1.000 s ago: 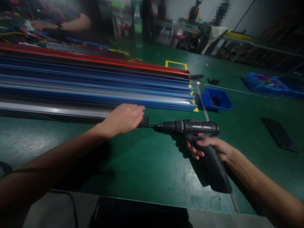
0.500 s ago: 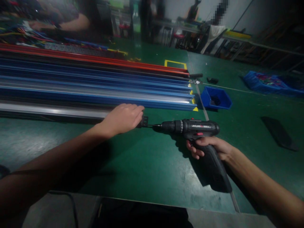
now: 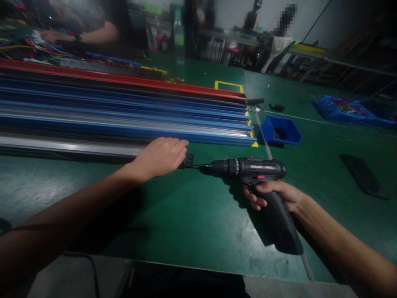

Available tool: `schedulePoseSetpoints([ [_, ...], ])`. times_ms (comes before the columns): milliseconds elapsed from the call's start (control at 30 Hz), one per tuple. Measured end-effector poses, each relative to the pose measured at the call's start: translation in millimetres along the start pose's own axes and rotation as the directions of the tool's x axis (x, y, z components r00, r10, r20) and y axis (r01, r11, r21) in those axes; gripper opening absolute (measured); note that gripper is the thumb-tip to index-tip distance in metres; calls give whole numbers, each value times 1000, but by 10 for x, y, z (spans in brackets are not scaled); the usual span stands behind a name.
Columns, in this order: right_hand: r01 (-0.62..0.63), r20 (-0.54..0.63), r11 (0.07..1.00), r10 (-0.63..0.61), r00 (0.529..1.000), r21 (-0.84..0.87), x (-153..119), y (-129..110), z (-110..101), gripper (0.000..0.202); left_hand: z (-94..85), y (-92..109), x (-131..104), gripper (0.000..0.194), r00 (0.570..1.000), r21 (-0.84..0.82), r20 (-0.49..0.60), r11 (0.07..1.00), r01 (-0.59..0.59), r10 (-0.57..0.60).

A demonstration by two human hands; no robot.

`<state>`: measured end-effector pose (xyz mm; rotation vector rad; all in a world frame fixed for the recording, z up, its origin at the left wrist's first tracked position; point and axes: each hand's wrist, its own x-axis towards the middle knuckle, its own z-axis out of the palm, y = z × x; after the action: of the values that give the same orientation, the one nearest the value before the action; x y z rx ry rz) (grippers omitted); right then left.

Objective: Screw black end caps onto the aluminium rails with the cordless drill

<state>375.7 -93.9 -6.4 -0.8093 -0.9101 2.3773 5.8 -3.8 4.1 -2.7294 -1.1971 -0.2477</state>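
On the near side of the table [image 3: 192, 219], the right hand [image 3: 281, 189] grips a black drill [image 3: 259, 167] by its handle, a finger at the trigger. The drill's bit points left at a dark slotted piece [image 3: 190, 159] at the end of 1 silver profile [image 3: 74, 147]; the left hand [image 3: 163, 155] is closed over that end. The step looks like fastening there, though no screw can be made out; the next move calls for a steady profile and an aligned bit. Beyond lie blue profiles [image 3: 186, 134], then a red profile [image 3: 173, 85].
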Motion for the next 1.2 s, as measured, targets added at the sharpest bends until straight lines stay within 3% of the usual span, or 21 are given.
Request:
schedulePoseSetpoints([
  [1200, 16, -24, 1000, -16, 1000, 4, -1, -1, 22, 20, 2, 6, 2, 44, 1000, 8, -3, 1000, -3, 3],
])
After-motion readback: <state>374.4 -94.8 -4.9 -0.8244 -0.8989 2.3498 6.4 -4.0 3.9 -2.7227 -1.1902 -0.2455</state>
